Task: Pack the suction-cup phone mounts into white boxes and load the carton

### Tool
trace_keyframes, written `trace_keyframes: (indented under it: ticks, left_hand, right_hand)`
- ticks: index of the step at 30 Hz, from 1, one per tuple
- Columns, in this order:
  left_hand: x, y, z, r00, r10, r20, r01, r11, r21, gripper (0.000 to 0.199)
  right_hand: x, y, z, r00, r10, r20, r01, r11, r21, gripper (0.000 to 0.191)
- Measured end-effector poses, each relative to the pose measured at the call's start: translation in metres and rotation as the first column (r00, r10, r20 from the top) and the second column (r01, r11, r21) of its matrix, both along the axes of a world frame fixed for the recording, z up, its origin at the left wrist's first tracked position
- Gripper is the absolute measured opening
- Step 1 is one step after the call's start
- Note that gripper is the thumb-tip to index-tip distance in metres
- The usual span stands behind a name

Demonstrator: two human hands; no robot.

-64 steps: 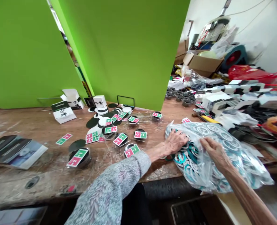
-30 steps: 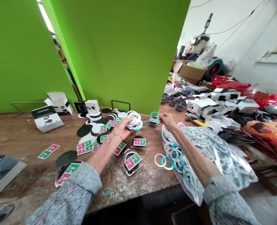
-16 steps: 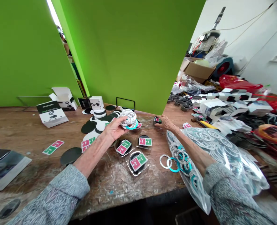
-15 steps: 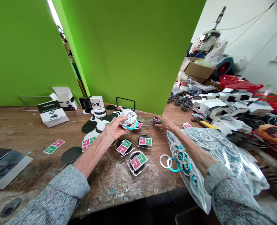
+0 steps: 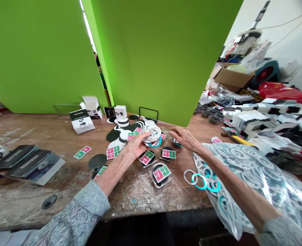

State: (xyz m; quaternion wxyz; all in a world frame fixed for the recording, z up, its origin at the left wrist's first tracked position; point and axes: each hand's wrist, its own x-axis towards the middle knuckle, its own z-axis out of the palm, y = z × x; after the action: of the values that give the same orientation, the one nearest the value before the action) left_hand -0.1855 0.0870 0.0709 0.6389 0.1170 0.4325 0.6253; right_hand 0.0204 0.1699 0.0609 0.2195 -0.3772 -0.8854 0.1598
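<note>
**White ring stack (image 5: 151,134) being cupped left of the clear plastic bag (image 5: 255,174)**

Left hand (image 5: 137,146) is cradling the stack between thumb and curled fingers, holding it above the wooden workbench (image 5: 38,201), well left of the bag. A teal ring (image 5: 155,144) is sitting against the stack's lower edge. Right hand (image 5: 187,138) is hovering with its fingers spread, nearest a wrapped black disc (image 5: 176,142) just left of the bag; whether it is touching cannot be told. Further wrapped discs with pink-and-green cards (image 5: 161,174) are lying left of the bag, between the hands. Loose white and teal rings (image 5: 199,181) are resting against the bag's left edge, while many more are packed inside it.
</note>
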Motion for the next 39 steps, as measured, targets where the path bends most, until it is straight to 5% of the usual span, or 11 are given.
trace_keyframes:
  ticks: [6,10,16,21,26,30,33,39]
  left_hand:
    - [0.005,-0.002,0.000,0.999,0.003,0.032,-0.003,1.000,-0.005,0.015]
    - [-0.006,-0.007,-0.003,0.997,-0.010,0.073,0.009,1.000,0.012,0.016]
    - [-0.028,-0.007,-0.004,0.995,0.046,0.093,-0.044,0.999,-0.021,0.015]
    - [-0.059,-0.010,0.004,0.993,0.097,0.067,-0.098,0.995,0.004,0.018]
    - [-0.069,-0.017,0.006,0.999,0.034,-0.002,-0.034,0.999,0.029,0.017]
    - [-0.058,-0.019,0.003,0.997,-0.069,-0.044,0.070,0.997,0.022,0.017]
    - [-0.052,-0.019,0.000,0.997,-0.080,-0.023,0.080,0.996,0.026,0.023]
    - [-0.049,-0.022,0.002,0.998,-0.061,0.002,0.061,0.998,0.029,0.022]
  right_hand:
    - [-0.059,-0.015,0.006,0.844,-0.050,-0.534,-0.160,0.927,-0.340,0.026]
    - [-0.076,-0.018,0.001,0.786,-0.128,-0.605,-0.255,0.825,-0.505,0.027]
    - [-0.083,0.003,0.000,0.819,-0.132,-0.559,-0.165,0.878,-0.449,0.028]
    - [-0.070,0.036,-0.021,0.869,-0.210,-0.449,0.038,0.931,-0.363,0.020]
    - [-0.075,0.028,-0.027,0.905,-0.187,-0.383,0.112,0.971,-0.209,0.011]
    - [-0.096,0.010,-0.006,0.921,-0.011,-0.389,-0.078,0.974,-0.212,0.024]
    - [-0.110,0.001,0.003,0.863,0.135,-0.487,-0.315,0.898,-0.307,0.024]
    - [-0.109,-0.019,0.006,0.810,0.055,-0.584,-0.351,0.843,-0.407,0.023]
